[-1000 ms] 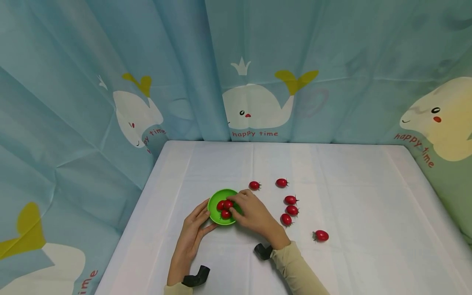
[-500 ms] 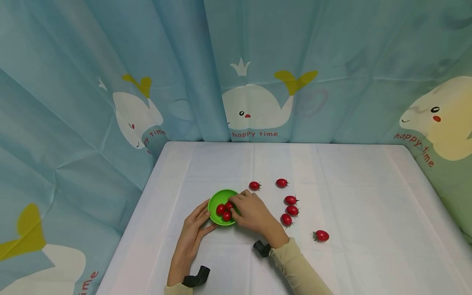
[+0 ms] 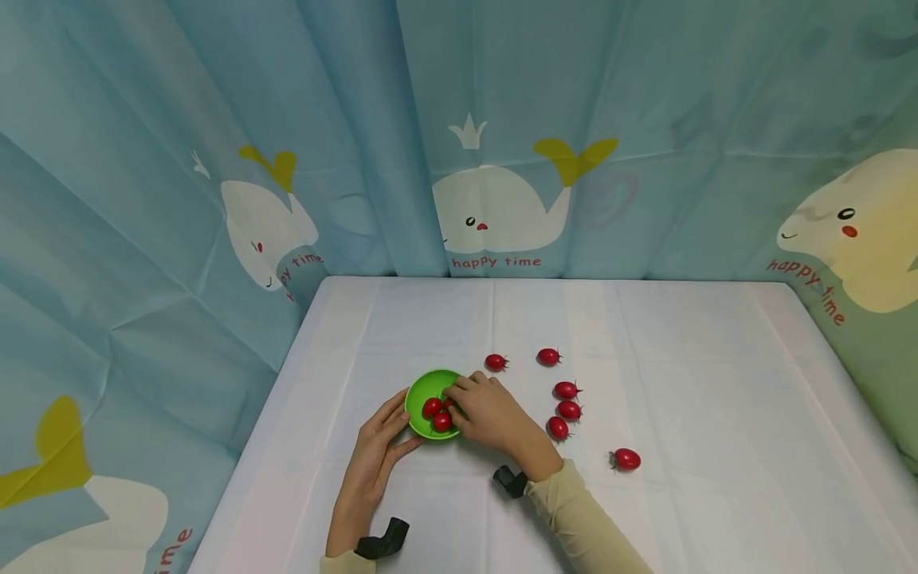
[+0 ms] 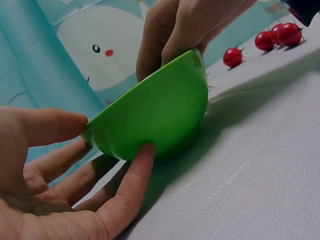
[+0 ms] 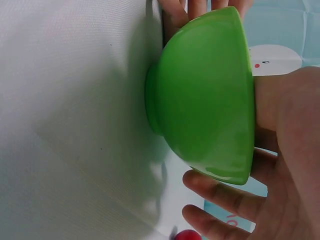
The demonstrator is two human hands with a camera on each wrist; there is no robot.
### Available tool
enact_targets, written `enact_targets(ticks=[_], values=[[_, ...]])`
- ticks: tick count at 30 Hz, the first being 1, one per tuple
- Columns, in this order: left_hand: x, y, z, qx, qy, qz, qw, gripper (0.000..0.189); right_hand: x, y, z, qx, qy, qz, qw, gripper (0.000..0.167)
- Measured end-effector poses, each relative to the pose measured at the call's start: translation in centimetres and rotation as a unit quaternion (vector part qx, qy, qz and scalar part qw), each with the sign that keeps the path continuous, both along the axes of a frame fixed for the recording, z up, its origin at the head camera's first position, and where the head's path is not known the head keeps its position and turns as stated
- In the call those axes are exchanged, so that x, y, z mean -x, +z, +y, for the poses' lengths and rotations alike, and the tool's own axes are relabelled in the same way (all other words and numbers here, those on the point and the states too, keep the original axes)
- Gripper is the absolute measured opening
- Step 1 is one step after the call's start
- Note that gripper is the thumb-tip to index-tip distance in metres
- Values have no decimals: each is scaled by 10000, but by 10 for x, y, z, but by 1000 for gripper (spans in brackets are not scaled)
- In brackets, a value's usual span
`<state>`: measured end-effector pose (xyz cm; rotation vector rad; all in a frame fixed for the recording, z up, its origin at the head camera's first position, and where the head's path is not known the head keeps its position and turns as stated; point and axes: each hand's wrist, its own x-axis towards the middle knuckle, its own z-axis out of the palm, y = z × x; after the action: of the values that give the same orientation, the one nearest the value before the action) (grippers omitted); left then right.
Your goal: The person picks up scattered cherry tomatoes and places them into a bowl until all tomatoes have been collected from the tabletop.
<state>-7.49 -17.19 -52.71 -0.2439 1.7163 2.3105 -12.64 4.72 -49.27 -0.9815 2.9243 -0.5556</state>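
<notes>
A small green bowl (image 3: 429, 386) stands on the white cloth, with red cherry tomatoes inside. My left hand (image 3: 374, 450) holds the bowl from its left side. In the left wrist view, its thumb and fingers (image 4: 131, 192) spread around the wall and rim. Over the bowl's right rim reaches my right hand (image 3: 495, 412), thumb and forefinger inside at a cherry tomato (image 3: 449, 403), which they partly hide. Two more tomatoes (image 3: 441, 421) show uncovered beside it. In the right wrist view, other fingers (image 5: 220, 192) of the right hand stay outside the bowl (image 5: 210, 95).
Several cherry tomatoes with green stems lie on the table (image 3: 717, 446): one tomato (image 3: 496, 363) just behind the bowl, another tomato (image 3: 548, 356) farther right, a close group (image 3: 569, 410) right of the hand, and a lone tomato (image 3: 626, 459) nearer the front. A whale-print curtain (image 3: 344, 119) surrounds the table.
The right fingers have sunk a little deeper into the bowl, and the tomatoes in it have shifted slightly, one going further under the fingers. The left hand and bowl stay nearly still.
</notes>
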Motion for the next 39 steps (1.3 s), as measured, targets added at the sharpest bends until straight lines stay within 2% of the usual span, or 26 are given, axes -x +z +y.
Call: enact_targets(ticks=[14,24,28,34,39], values=[[-1,1,0,55,-29,11,10000,54,-6,7,15,375,212,81,9990,29],[-1,1,0,16,5,2,10000,54,-10,3,33,1080,310,107,9936,29],[-1,1,1,19,5,-8,10000,54,-15,1,44,1511,168,305,9879,28],[1,2,2,31,42,27,10000,54,-20,-5,58,2220,-156,431,9740,28],[0,2,2,98,49,13,9999,54,-23,-8,72,2394,-429,488,9688,28]])
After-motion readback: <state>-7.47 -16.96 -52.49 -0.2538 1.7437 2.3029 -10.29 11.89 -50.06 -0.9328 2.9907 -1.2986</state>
